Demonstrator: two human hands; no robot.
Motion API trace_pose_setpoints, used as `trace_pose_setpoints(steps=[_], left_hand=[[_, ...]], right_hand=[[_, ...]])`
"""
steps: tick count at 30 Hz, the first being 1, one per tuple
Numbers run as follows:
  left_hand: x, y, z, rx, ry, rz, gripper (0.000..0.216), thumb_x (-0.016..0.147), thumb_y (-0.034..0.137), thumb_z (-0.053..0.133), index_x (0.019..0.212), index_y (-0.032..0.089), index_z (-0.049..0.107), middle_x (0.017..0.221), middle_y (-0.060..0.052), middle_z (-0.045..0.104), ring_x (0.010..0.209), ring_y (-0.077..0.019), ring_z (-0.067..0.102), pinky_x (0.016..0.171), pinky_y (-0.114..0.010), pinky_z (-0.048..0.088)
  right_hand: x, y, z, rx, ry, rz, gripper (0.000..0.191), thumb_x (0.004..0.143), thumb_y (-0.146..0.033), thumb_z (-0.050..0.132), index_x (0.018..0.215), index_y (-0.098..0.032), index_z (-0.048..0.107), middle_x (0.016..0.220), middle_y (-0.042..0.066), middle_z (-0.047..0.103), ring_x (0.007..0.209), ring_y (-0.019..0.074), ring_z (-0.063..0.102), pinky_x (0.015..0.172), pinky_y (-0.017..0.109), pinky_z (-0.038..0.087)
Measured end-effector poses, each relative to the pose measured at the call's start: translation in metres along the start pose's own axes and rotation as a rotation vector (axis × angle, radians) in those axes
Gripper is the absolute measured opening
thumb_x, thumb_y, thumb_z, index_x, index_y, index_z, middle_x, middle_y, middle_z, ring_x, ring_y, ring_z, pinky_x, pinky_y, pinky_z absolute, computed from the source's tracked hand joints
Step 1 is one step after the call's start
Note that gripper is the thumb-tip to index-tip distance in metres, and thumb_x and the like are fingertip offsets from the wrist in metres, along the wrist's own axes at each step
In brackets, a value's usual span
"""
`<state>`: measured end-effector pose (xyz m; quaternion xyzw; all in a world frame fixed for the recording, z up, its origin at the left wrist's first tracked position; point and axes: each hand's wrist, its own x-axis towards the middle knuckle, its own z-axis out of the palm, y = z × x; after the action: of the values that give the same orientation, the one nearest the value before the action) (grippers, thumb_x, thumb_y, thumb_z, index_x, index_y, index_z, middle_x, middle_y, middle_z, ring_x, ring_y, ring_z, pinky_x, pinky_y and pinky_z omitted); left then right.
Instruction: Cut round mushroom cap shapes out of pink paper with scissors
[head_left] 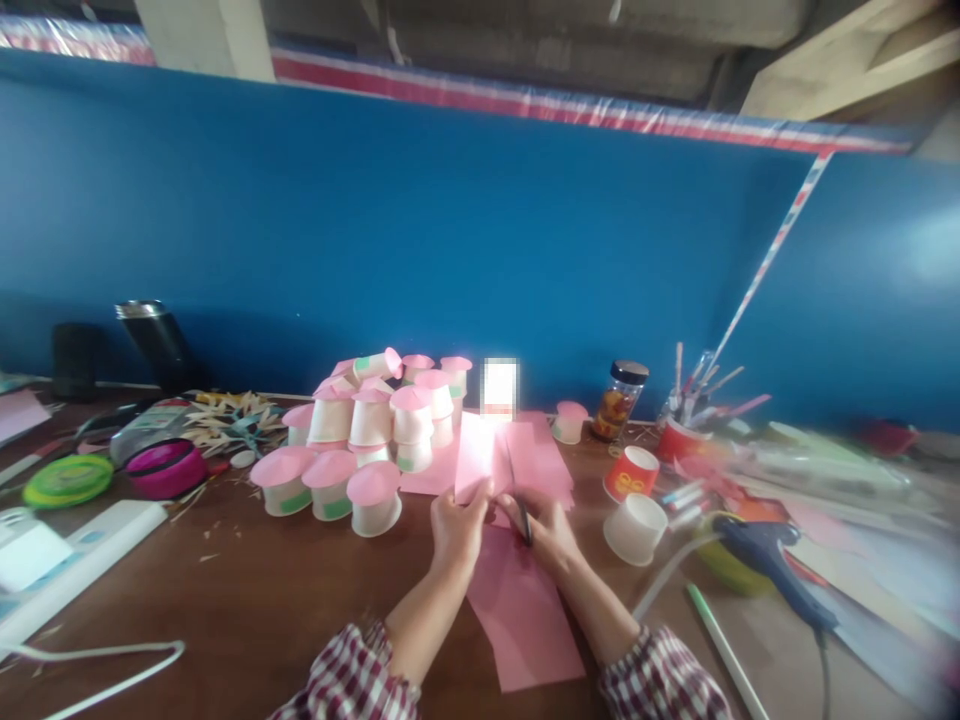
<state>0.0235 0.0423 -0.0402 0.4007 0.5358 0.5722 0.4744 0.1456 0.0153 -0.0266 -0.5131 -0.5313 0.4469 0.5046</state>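
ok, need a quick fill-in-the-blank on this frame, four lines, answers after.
The left hand holds a rectangular paper sheet coloured ____.
The right hand holds black-handled ____.
The clear cylindrical jar has a ____ lid.
The dark-blue, pistol-shaped glue gun lies to the ____ of both hands.

Missing words: pink; scissors; black; right.

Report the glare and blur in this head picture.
Head view, centre: glare washes out the upper part of the pink paper in the left hand, just below a pixelated white block; head view, right: the papers smear into blur; head view, far right: a pale sheen lies on the blue partition.
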Motion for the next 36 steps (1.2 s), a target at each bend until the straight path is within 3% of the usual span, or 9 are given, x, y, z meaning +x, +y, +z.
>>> trace_pose_setpoints(steps=[18, 28, 36], left_hand=[[-0.0016, 0.0044, -0.0021, -0.013, -0.007, -0.054, 0.04, 0.061, 0.046, 0.071, 0.073, 0.009, 0.065, 0.056, -0.01, 0.067, 0.053, -0.0221, 0.065, 0.04, -0.024, 0.047], [-0.0031, 0.0073, 0.0037, -0.324, -0.005, -0.214, 0.044, 0.055, 0.038, 0.079, 0.083, 0.008, 0.066, 0.068, -0.008, 0.067, 0.056, -0.0156, 0.063, 0.053, -0.026, 0.053], [-0.0043, 0.0082, 0.0023, -0.304, -0.007, -0.188, 0.043, 0.054, 0.038, 0.079, 0.08, 0.006, 0.067, 0.065, -0.008, 0.066, 0.053, -0.0155, 0.061, 0.052, -0.027, 0.051]], right_hand=[[0.001, 0.0018, -0.0002, -0.03, -0.011, -0.011, 0.042, 0.069, -0.051, 0.066, 0.079, -0.011, 0.068, 0.044, -0.005, 0.046, 0.036, 0.0081, 0.041, 0.034, 0.019, 0.034], [-0.0053, -0.0066, 0.0042, -0.03, -0.032, -0.024, 0.04, 0.069, -0.05, 0.067, 0.055, -0.015, 0.053, 0.044, -0.005, 0.043, 0.038, 0.007, 0.037, 0.035, 0.019, 0.028], [-0.0034, -0.0019, 0.0043, -0.066, -0.027, -0.028, 0.04, 0.069, -0.052, 0.065, 0.071, -0.013, 0.066, 0.045, -0.004, 0.046, 0.04, 0.0082, 0.039, 0.037, 0.02, 0.031]])
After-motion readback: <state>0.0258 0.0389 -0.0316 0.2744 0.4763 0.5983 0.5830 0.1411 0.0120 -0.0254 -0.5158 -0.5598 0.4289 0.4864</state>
